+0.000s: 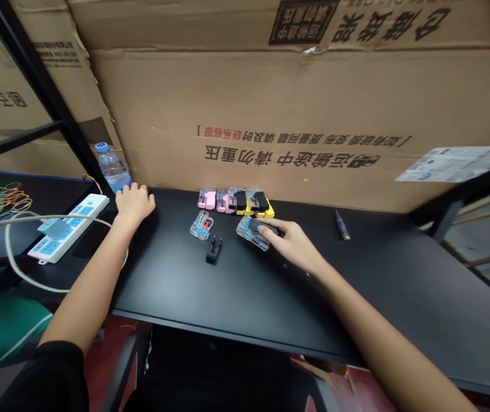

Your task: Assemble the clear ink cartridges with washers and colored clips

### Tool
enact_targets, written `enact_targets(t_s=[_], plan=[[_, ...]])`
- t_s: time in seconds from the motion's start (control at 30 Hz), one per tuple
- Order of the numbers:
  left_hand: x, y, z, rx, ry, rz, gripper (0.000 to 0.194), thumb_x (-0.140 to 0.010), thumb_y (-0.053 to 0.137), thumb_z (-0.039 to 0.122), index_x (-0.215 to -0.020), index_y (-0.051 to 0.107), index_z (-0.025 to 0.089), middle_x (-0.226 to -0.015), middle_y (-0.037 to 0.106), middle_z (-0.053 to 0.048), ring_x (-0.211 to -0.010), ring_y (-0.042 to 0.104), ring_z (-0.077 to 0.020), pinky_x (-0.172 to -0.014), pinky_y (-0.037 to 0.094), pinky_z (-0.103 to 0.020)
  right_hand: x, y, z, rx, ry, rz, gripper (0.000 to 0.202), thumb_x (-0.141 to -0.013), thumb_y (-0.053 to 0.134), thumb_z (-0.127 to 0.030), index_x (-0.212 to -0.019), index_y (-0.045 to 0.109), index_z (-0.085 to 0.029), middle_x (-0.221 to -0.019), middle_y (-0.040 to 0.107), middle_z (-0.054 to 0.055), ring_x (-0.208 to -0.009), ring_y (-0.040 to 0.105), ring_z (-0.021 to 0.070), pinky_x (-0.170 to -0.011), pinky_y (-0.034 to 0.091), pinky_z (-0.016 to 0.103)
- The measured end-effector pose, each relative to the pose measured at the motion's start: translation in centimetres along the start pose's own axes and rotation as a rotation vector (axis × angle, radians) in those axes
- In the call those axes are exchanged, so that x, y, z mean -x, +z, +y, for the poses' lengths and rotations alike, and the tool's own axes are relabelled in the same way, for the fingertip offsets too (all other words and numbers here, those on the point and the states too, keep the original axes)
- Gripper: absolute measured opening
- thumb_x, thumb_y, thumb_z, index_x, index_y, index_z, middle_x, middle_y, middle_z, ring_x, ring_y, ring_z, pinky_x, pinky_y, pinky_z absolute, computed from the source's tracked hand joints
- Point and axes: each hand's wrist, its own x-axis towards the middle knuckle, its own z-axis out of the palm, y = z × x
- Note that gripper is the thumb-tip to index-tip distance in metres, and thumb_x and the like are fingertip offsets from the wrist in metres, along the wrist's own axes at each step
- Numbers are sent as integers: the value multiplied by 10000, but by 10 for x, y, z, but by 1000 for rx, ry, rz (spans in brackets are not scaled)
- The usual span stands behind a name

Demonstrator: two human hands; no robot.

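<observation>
My right hand (290, 243) is closed around a clear plastic toy pistol (253, 232) with a black part, held just above the table, thumb on top. My left hand (134, 204) is at the table's left back edge, close beside a water bottle (114, 167). Its fingers are apart and bent downward, with their tips hidden; I see nothing held. Left of the right hand lies a clear toy pistol (202, 225) with blue and red parts inside. In front of that is a black two-pronged piece (214, 250).
Several clear toy pistols with pink, black and yellow parts (238, 201) line the back by the cardboard (270, 103). A small screwdriver (342, 225) lies right. Left are a power strip (68, 228), a white cable (11, 257), coloured rings (2, 201) and a person's green sleeve (7, 329).
</observation>
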Motion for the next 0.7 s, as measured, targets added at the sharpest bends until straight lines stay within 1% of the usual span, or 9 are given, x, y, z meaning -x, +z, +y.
enact_targets(t_s=[0.13,0.2,0.27,0.37,0.43,0.57,0.6,0.63,0.7], plan=[[1,11,-6,-22,-2,-49,466,-1020,469,399,-1283,736,122,-1383,661,-272,-1328,567,-533,-1046,473,-680,1,7,2,59,18,-42,419,-1005,636,-439,-1279,831,-190,-1289,824,119,-1154,794,344,-1064,595,489],[-1,13,-6,-4,21,-63,469,-1026,466,399,-1328,717,142,-1396,651,-258,-1326,573,-536,-1040,489,-687,2,14,2,105,-22,-44,401,-1014,640,-431,-1272,828,-188,-1273,827,133,-1140,786,334,-1052,585,481],[-3,13,-5,4,57,-88,461,-1022,481,382,-1367,699,167,-1424,629,-240,-1290,614,-510,-1037,514,-662,3,19,1,144,-74,-38,381,-1031,636,-436,-1258,825,-195,-1240,830,136,-1119,771,320,-1035,573,472],[-5,12,0,16,124,-127,457,-1002,521,339,-1411,675,205,-1439,610,-223,-1232,657,-492,-999,556,-644,1,13,0,176,-125,-29,364,-1056,610,-452,-1209,829,-205,-1183,831,127,-1056,753,295,-995,563,454],[-4,10,5,33,161,-144,456,-995,543,323,-1423,664,227,-1444,598,-218,-1231,660,-496,-977,571,-645,-2,-3,3,200,-121,27,362,-1053,595,-453,-1173,835,-210,-1161,835,120,-1005,750,288,-957,564,443],[2,8,18,57,180,-167,462,-993,577,347,-1439,633,241,-1477,559,-219,-1211,680,-496,-959,587,-638,-8,-51,24,220,11,313,374,-1018,578,-435,-1147,828,-188,-1041,847,119,-911,769,278,-888,572,412],[4,8,21,62,178,-170,467,-994,576,350,-1445,622,240,-1489,547,-221,-1192,692,-489,-954,592,-633,-8,-62,32,250,51,351,372,-998,592,-439,-1121,829,-180,-987,846,116,-867,765,275,-861,572,406],[5,8,24,67,178,-173,468,-995,568,346,-1448,613,237,-1496,539,-222,-1176,701,-483,-948,595,-627,-8,-73,40,286,82,361,359,-976,607,-437,-1083,831,-177,-945,843,115,-827,758,271,-841,572,404],[8,8,28,87,195,-166,469,-993,543,318,-1448,602,225,-1489,538,-225,-1176,702,-478,-951,596,-623,-7,-91,58,364,130,371,338,-950,626,-443,-1016,830,-182,-928,838,121,-823,756,278,-834,578,407]])
